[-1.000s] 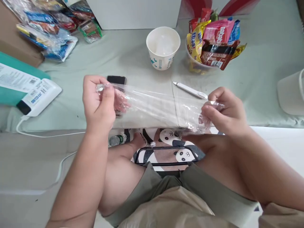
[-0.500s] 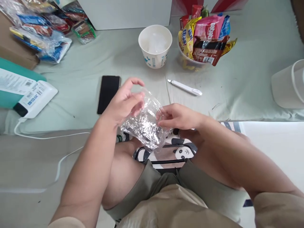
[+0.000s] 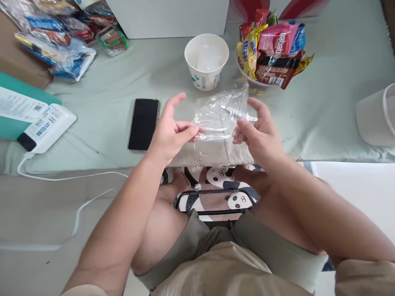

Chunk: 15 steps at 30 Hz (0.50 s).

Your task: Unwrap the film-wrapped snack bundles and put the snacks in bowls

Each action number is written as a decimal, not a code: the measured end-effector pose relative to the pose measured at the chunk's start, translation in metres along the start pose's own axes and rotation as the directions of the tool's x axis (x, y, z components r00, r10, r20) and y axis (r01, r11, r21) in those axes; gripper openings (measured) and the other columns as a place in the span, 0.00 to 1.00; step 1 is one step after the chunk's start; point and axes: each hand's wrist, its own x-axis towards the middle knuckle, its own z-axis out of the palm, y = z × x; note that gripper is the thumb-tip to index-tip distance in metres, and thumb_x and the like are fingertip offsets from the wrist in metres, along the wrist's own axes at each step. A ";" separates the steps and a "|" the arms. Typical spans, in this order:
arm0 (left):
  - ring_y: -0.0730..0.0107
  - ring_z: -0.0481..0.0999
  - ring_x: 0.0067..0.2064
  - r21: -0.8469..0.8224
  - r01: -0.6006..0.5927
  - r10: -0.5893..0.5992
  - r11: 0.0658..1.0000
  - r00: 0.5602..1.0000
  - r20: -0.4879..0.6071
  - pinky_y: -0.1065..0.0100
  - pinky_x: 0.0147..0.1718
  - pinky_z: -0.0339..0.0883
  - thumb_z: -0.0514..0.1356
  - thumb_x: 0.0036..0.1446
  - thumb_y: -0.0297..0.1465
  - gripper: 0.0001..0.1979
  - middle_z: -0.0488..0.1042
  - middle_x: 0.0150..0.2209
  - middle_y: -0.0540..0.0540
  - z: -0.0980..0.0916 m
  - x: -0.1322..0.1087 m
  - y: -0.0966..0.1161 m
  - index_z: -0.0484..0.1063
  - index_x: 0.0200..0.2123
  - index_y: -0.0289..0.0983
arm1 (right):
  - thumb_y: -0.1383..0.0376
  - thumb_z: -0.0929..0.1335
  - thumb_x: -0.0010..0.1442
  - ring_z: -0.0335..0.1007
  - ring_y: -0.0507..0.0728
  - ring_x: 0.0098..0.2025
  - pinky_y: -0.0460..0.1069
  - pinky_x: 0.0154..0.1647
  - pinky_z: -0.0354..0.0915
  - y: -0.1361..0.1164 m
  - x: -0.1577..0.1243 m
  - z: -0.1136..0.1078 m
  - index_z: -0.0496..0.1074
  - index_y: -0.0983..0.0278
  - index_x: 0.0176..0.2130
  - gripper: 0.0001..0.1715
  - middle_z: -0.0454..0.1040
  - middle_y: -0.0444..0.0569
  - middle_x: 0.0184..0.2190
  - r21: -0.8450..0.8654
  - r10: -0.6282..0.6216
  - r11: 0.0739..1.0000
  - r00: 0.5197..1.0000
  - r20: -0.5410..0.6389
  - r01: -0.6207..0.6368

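Observation:
A sheet of clear plastic film (image 3: pixel 216 119), perhaps a bag, is stretched between my two hands over the table's front edge. My left hand (image 3: pixel 173 133) pinches its left side between thumb and fingers, with the index finger raised. On the other side, my right hand (image 3: pixel 259 131) grips the film with thumb and curled fingers. Beneath the film, partly seen through it, lies a white pen-shaped cutter (image 3: pixel 252 118). A white paper cup (image 3: pixel 206 78) with something whitish inside stands just beyond. Close to my left hand lies a black phone (image 3: pixel 143 123).
A clear tub (image 3: pixel 259 85) full of wrapped snacks (image 3: pixel 277 41) stands right of the cup. Several snack packs (image 3: pixel 61 45) are heaped at far left, near a white device (image 3: pixel 49 127) with a cable. A white bin (image 3: pixel 373 117) stands at right, a white box (image 3: pixel 169 18) behind.
The crumpled film has been spread out and lifted forward over the table edge. My right hand has moved right and up, away from my left hand.

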 end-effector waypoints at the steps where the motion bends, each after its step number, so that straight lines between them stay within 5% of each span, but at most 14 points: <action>1: 0.67 0.82 0.33 0.038 -0.071 0.072 0.997 0.997 -0.016 0.62 0.37 0.78 0.69 0.54 0.32 0.36 0.80 0.35 0.50 -0.001 -0.001 -0.001 0.62 0.65 0.47 | 0.52 0.73 0.62 0.73 0.54 0.31 0.52 0.37 0.73 0.000 -0.001 -0.002 0.54 0.52 0.65 0.41 0.71 0.38 0.28 -0.033 -0.063 0.997 0.998 0.020 0.064; 4: 0.67 0.81 0.38 0.183 -0.224 0.222 0.957 0.975 0.030 0.62 0.40 0.79 0.70 0.51 0.33 0.29 0.78 0.38 0.48 -0.004 -0.007 0.001 0.72 0.57 0.43 | 0.57 0.75 0.59 0.75 0.56 0.40 0.57 0.47 0.74 0.000 -0.005 -0.007 0.59 0.51 0.67 0.42 0.74 0.43 0.37 -0.212 -0.246 0.937 0.955 0.166 0.279; 7: 0.69 0.76 0.36 0.457 -0.331 0.353 0.826 0.935 0.037 0.64 0.39 0.75 0.68 0.52 0.29 0.15 0.74 0.35 0.49 -0.005 -0.014 0.006 0.80 0.45 0.41 | 0.64 0.72 0.61 0.73 0.57 0.40 0.59 0.49 0.72 0.000 -0.010 -0.007 0.74 0.56 0.55 0.21 0.72 0.46 0.36 -0.476 -0.336 0.785 0.918 0.212 0.397; 10: 0.66 0.75 0.38 0.608 -0.409 0.522 0.681 0.853 -0.010 0.60 0.42 0.74 0.66 0.53 0.28 0.04 0.72 0.35 0.47 -0.005 -0.018 0.010 0.81 0.32 0.42 | 0.63 0.71 0.62 0.73 0.63 0.49 0.63 0.53 0.71 -0.006 -0.016 -0.002 0.78 0.59 0.39 0.04 0.72 0.54 0.42 -0.619 -0.464 0.637 0.870 0.167 0.459; 13: 0.56 0.77 0.54 0.418 -0.517 0.560 0.747 0.828 0.024 0.54 0.54 0.72 0.68 0.51 0.30 0.04 0.76 0.47 0.43 -0.005 -0.019 0.013 0.77 0.31 0.42 | 0.62 0.70 0.64 0.74 0.64 0.54 0.64 0.58 0.70 -0.015 -0.021 0.000 0.73 0.59 0.34 0.06 0.76 0.54 0.46 -0.473 -0.416 0.747 0.884 0.215 0.467; 15: 0.56 0.79 0.55 0.155 -0.429 0.416 0.890 0.903 0.111 0.54 0.54 0.74 0.72 0.48 0.33 0.17 0.80 0.50 0.44 -0.005 -0.019 0.013 0.75 0.43 0.44 | 0.58 0.69 0.67 0.77 0.58 0.41 0.58 0.49 0.74 -0.020 -0.023 0.001 0.70 0.59 0.36 0.09 0.78 0.49 0.36 -0.284 -0.231 0.913 0.945 0.230 0.293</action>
